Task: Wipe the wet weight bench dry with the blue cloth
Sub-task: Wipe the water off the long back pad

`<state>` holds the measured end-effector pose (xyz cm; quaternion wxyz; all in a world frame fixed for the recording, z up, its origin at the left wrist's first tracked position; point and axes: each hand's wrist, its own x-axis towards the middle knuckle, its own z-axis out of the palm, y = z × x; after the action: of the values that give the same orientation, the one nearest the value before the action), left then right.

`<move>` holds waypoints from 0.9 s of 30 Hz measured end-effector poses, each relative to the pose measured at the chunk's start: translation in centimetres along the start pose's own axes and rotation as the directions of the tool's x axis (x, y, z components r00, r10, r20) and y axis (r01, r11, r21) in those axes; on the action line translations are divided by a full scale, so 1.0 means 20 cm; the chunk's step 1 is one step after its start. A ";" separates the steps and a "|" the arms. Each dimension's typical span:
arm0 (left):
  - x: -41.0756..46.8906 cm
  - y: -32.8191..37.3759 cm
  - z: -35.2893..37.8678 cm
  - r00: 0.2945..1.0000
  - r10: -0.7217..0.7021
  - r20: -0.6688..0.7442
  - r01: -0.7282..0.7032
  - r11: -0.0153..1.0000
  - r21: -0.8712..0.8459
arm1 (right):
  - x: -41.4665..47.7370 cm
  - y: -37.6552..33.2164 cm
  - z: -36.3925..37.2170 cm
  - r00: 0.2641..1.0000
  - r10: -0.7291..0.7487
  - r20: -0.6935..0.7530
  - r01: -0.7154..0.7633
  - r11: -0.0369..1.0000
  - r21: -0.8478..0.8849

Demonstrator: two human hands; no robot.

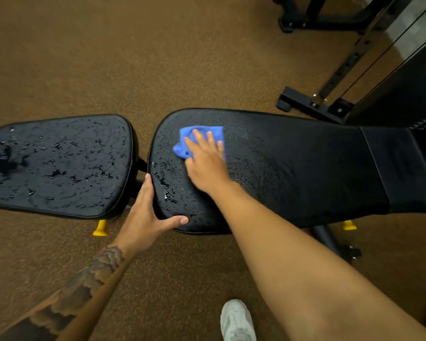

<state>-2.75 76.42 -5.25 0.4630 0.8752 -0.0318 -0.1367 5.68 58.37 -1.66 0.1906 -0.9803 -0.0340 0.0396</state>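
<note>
The blue cloth (199,139) is pressed flat by the right hand (207,163) (fingers spread) — the weight bench (293,168) edge is gripped by the left hand (148,217).

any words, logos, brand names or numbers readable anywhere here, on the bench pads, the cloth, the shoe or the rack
None can be read.
Seat pad and back pad: plain black, only water drops.
Blue cloth: no tag showing.
Shoe: no legible brand.
Rack upright: holes only, no numbers visible.
Forearm tattoo: pattern, no letters discernible.
</note>
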 end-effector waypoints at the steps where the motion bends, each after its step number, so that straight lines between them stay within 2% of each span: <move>1: 0.00 0.00 0.00 1.000 0.003 -0.002 -0.003 1.000 0.002 | -0.02 -0.05 0.03 0.997 -0.077 0.029 0.077 0.997 0.001; 4: -0.01 0.03 0.01 1.000 -0.008 -0.014 0.008 1.000 0.008 | -0.21 -0.08 0.06 0.955 -0.282 0.091 0.279 0.959 0.038; 7: -0.01 0.04 0.00 1.000 0.015 0.008 -0.015 0.999 -0.038 | -0.46 0.07 0.01 0.934 -0.334 0.124 0.327 0.942 0.075; 9: -0.01 0.03 -0.01 1.000 0.018 0.020 -0.017 0.998 -0.058 | -0.58 0.21 -0.04 0.951 -0.292 0.104 0.286 0.956 0.068; 12: -0.02 0.06 -0.02 0.999 0.028 0.023 -0.026 0.996 -0.080 | -0.57 0.35 -0.10 0.991 -0.125 0.051 0.121 0.989 0.084; 15: -0.03 0.09 -0.01 0.998 0.065 0.012 -0.063 0.991 -0.117 | -0.37 0.31 -0.09 0.999 0.035 -0.025 -0.033 0.998 0.051; 17: -0.02 0.09 -0.01 0.998 0.064 0.000 -0.063 0.991 -0.115 | -0.23 0.19 -0.06 0.995 0.079 -0.053 -0.078 0.997 0.027; 19: -0.01 0.07 0.00 0.999 0.048 0.005 -0.048 0.993 -0.105 | -0.13 0.05 -0.01 0.999 0.033 -0.036 -0.033 0.999 -0.001; 22: -0.02 0.06 0.00 1.000 0.015 0.016 -0.013 0.995 -0.098 | -0.16 -0.10 0.06 0.988 -0.154 0.014 0.154 0.988 -0.008; 25: -0.02 0.06 0.00 1.000 -0.008 0.020 0.009 0.998 -0.066 | -0.37 -0.05 0.06 0.951 -0.302 0.066 0.301 0.953 0.020; 27: -0.02 0.06 -0.01 0.999 -0.003 0.040 0.006 0.997 -0.082 | -0.56 0.07 0.02 0.939 -0.330 0.096 0.329 0.944 0.027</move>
<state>-3.02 75.90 -4.07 0.4977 0.8525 -0.0335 -0.1561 -5.35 56.40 -1.89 0.1977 -0.9566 -0.2066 0.0562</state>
